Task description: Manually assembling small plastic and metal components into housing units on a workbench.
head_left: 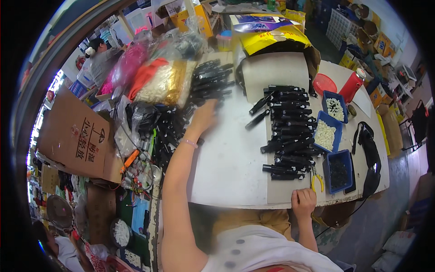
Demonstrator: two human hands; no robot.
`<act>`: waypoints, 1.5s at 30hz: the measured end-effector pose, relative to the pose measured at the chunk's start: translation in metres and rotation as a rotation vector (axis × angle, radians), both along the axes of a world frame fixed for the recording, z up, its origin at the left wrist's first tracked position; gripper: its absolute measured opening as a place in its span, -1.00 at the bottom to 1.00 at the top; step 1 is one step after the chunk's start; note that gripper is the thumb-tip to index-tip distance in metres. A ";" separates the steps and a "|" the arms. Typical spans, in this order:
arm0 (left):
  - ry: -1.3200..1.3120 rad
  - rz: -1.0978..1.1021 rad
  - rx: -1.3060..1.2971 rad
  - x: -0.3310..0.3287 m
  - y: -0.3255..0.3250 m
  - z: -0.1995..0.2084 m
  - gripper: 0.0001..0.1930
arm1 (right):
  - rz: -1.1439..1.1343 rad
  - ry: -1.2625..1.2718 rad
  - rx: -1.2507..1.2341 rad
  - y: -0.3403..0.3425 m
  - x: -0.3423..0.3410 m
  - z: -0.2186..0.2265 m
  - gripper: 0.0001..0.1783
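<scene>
My left hand (206, 117) is stretched over the white tabletop, at the edge of a heap of black stick-shaped parts (210, 77). Motion smears its fingers, so I cannot tell whether they grip one. My right hand (303, 201) rests at the table's front edge with its fingers curled closed, and nothing shows in it. Just beyond it lie yellow-handled pliers (317, 181). Several similar black parts with small white bits form a stacked row (290, 131) right of the middle. One black part (257, 119) lies at an angle, left of the row.
Blue trays stand at the right, one with white pieces (325, 135), another with black pieces (340, 170). Behind them are a red bottle (352, 86) and a red basket (324, 84). A large yellow bag (276, 38) stands at the back. Plastic bags (163, 86) and a carton (74, 133) crowd the left.
</scene>
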State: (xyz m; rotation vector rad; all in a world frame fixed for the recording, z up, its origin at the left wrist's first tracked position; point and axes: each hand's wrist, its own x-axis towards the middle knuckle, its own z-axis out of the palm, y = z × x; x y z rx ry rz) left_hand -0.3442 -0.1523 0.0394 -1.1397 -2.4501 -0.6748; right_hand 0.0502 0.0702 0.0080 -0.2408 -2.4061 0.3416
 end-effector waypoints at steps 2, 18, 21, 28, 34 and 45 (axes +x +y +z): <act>-0.164 0.139 0.356 0.030 -0.004 0.023 -0.55 | -0.016 -0.030 -0.039 0.000 0.003 -0.003 -0.93; -0.595 0.481 0.988 0.205 -0.057 -0.041 -0.58 | 0.718 -0.143 -0.148 -0.153 -0.281 -0.005 -0.73; -0.793 0.530 1.274 0.207 -0.059 -0.036 -0.66 | 0.702 -0.258 -0.203 -0.166 -0.292 -0.007 -0.71; -1.283 0.165 1.629 0.220 -0.030 -0.026 -0.68 | 0.636 -0.223 -1.040 -0.105 -0.160 0.070 -0.65; -1.500 -0.067 1.609 0.249 0.044 -0.019 -0.64 | 0.546 -0.134 -0.278 -0.080 -0.080 0.062 -0.61; -0.803 0.051 0.967 0.284 0.035 -0.041 -0.44 | -0.124 0.044 0.029 0.074 0.021 0.075 -0.88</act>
